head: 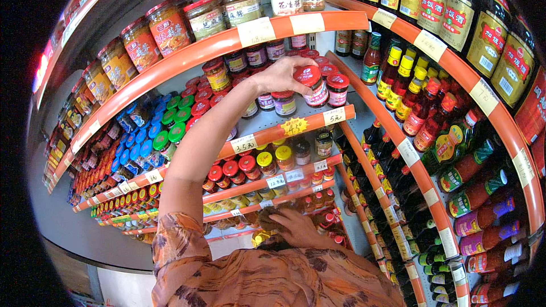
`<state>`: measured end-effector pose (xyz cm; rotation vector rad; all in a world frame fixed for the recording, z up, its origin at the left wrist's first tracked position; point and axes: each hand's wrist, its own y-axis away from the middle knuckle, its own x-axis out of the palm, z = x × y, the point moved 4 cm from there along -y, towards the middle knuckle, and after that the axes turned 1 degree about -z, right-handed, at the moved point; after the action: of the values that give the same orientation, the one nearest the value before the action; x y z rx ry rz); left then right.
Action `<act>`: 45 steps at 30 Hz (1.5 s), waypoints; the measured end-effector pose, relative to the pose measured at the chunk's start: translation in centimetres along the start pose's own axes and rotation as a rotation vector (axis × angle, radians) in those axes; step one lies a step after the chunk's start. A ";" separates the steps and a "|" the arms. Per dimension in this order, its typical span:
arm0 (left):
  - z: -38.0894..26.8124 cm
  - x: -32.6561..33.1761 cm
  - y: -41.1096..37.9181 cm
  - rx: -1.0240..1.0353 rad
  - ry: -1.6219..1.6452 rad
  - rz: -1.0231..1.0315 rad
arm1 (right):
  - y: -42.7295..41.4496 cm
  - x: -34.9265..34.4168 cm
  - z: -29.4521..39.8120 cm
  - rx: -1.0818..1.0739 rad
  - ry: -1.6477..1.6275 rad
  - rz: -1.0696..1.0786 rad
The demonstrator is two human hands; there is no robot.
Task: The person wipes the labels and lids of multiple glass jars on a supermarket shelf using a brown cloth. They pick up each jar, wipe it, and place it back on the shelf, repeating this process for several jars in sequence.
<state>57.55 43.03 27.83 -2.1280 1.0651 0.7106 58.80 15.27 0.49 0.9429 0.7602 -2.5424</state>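
Observation:
My left hand (285, 76) reaches up to a shelf, its thumb and fingers around a small glass jar with a red lid (315, 89). The jar is slightly tilted at the front right of the shelf. Beside it stands another red-lidded jar (338, 91), with more red-lidded jars behind. A red-lidded jar with a purple and yellow label (283, 103) stands below the fingers. My right hand (292, 224) is low, close to the body, fingers pointing left against a dark brown item (269, 217). Its grip is hard to make out in the shade.
An orange shelf edge (298, 25) with price tags runs above the left hand; jars of peanut and sesame paste (286, 0) stand there. Blue-lidded jars (140, 149) fill the left. Lower shelves hold red- and yellow-lidded jars (249, 167). Sauce bottles (394, 81) line the right shelves.

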 end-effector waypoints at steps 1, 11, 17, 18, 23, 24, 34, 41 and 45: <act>0.8 0.1 -0.6 0.032 -0.083 0.006 | 0.1 0.0 0.0 -0.003 -0.008 -0.016; 4.1 1.5 -2.8 0.038 -0.561 0.136 | 0.4 -1.9 -0.4 0.031 -0.069 -0.115; 5.8 1.6 -3.0 -0.019 -0.533 0.250 | 0.7 -1.1 -1.4 0.012 -0.113 -0.112; 5.8 1.7 -3.2 -0.008 -0.561 0.256 | 0.8 -1.2 -1.5 0.017 -0.116 -0.118; 6.4 1.6 -3.2 0.005 -0.580 0.261 | 0.9 -1.5 -1.4 0.016 -0.113 -0.163; 6.5 1.7 -3.3 -0.035 -0.581 0.272 | 0.9 -1.6 -1.4 0.029 -0.120 -0.163; 6.6 1.7 -3.5 -0.099 -0.648 0.303 | 0.9 -1.2 -1.7 0.064 -0.105 -0.146; 6.5 2.0 -3.3 -0.047 -0.707 0.233 | 0.7 -1.2 -1.7 0.076 -0.103 -0.137; 6.7 2.0 -3.1 -0.045 -0.693 0.223 | 0.7 -1.2 -1.6 0.074 -0.123 -0.132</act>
<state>59.98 48.45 23.10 -1.5966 0.8938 1.4522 60.77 15.80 0.03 0.7731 0.7181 -2.7312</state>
